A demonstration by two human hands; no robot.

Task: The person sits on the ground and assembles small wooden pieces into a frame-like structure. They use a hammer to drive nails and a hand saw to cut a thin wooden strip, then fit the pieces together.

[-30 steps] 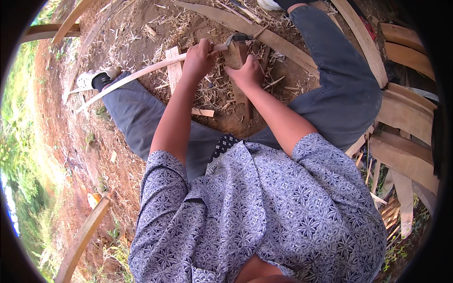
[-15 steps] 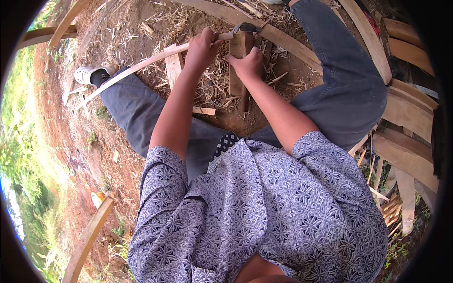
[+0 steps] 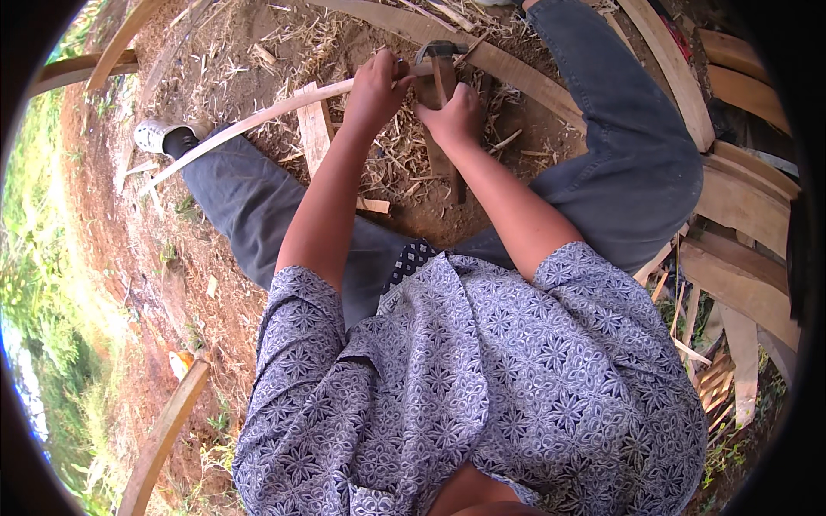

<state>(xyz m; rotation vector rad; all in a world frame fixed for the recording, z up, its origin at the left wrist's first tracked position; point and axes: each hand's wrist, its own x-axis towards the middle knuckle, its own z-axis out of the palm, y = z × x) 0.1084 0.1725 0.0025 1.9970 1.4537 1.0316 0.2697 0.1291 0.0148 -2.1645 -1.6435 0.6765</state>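
Just left of the hammer (image 3: pixel 444 79): grips the pale wood strip (image 3: pixel 267 115) in the left hand (image 3: pixel 376 82), with its end by the hammer's head. On the hammer's handle: looks to wrap the right hand (image 3: pixel 454 116), thumb over the board (image 3: pixel 437 159) beside it; can't tell whether also clamping that. Since half a second ago: has shifted the left hand slightly toward the hammer and tilted the hammer a touch. Reads as a fine strip-end adjustment, without letting go of either. Below-left of the hammer: shows an offcut (image 3: pixel 373 205).
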